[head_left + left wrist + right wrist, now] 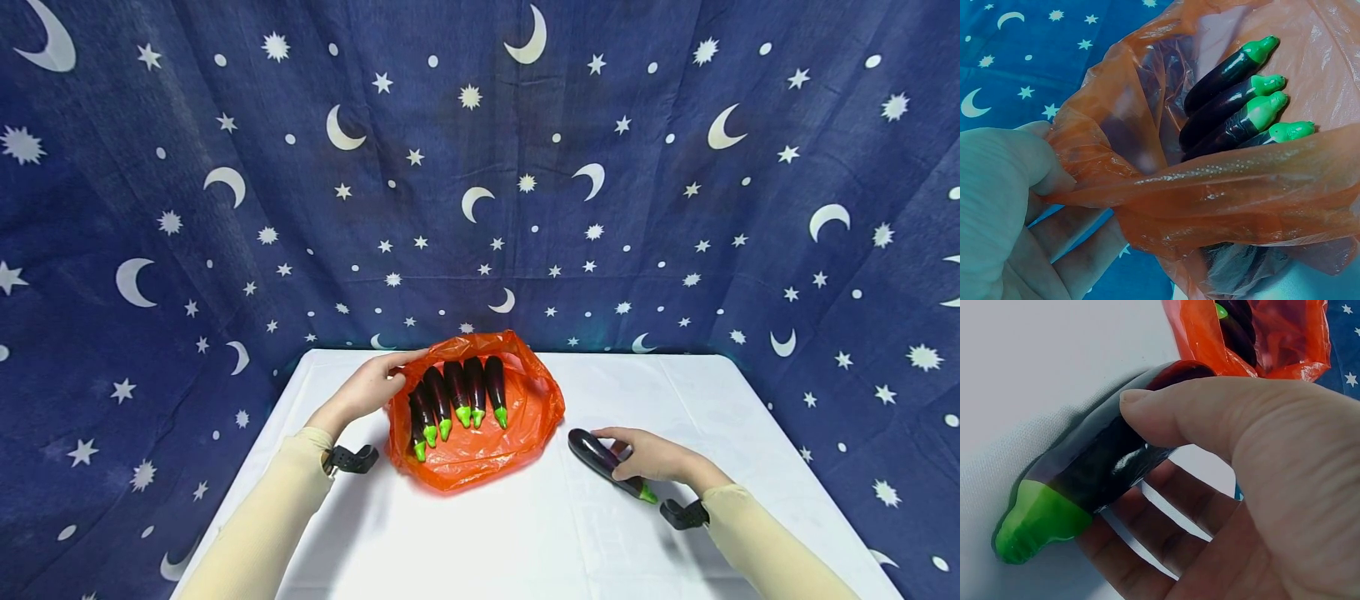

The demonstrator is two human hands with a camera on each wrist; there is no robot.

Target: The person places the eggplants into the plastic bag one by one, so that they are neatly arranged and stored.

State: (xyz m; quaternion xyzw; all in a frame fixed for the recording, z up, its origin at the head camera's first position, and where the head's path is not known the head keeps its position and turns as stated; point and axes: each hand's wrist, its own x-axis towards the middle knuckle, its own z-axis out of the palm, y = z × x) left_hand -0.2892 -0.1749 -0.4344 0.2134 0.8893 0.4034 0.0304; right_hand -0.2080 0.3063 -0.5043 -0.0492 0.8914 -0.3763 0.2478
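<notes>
An orange plastic bag (465,475) lies with its mouth wide on the table, several dark purple eggplants (475,383) with green stem ends inside it. My left hand (367,387) pinches the bag's left rim; in the left wrist view, thumb and fingers (1054,169) close on the thin plastic (1229,187). To the right of the bag, my right hand (652,454) grips a single eggplant (592,452) that is on or just above the cloth. The right wrist view has the thumb (1160,415) across this eggplant's (1104,444) dark body and the other fingers along its far side.
A white cloth (480,550) covers the table. Dark blue curtains (480,150) with moons and stars hang behind it and at both sides. Each wrist wears a black strap-like mount (352,459).
</notes>
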